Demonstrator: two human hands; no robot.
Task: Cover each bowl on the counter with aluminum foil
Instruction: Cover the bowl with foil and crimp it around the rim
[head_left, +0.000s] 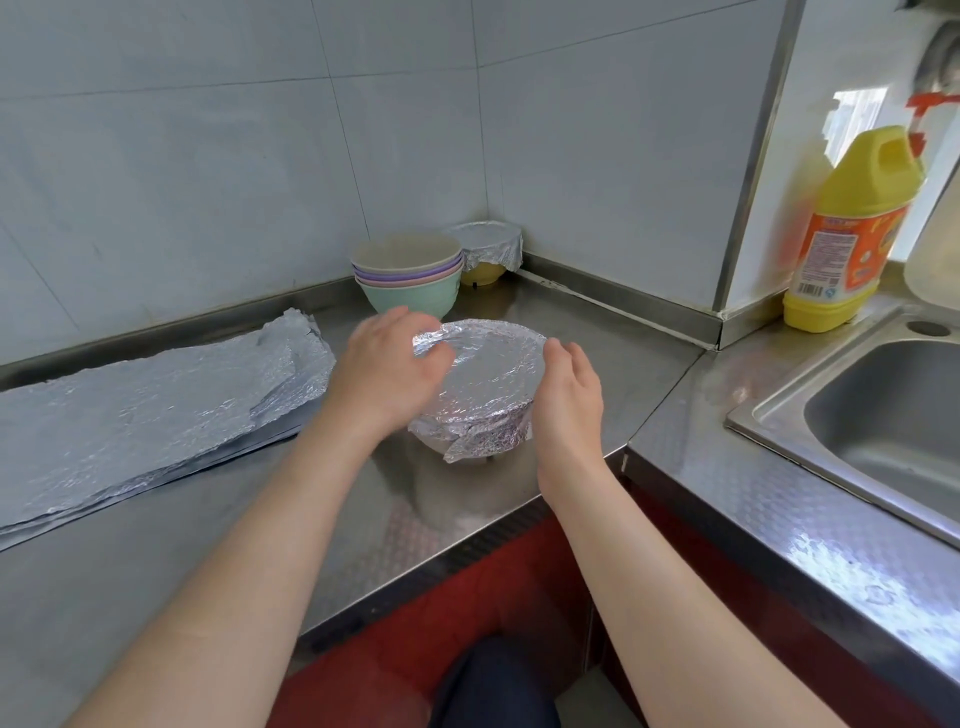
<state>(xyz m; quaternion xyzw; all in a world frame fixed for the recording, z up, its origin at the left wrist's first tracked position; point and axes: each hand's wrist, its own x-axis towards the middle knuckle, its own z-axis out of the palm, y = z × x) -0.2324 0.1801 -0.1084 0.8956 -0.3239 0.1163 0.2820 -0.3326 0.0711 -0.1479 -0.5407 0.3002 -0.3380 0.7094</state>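
A bowl wrapped in crinkled aluminum foil (491, 374) stands near the counter's front edge, the foil folded down over its sides. My left hand (387, 364) cups its left rim, thumb on the foil top and fingers curved round the far edge. My right hand (571, 387) lies with straight fingers against the bowl's right side. Behind stands a stack of uncovered pastel bowls (410, 273). In the corner sits a yellow bowl capped with foil (488, 249). A pile of foil sheets (145, 410) lies on the counter (322, 519) at the left.
A steel sink (883, 415) is set into the counter at the right. A yellow detergent bottle with a red pump (852, 234) stands behind it. Tiled walls close off the back and the corner.
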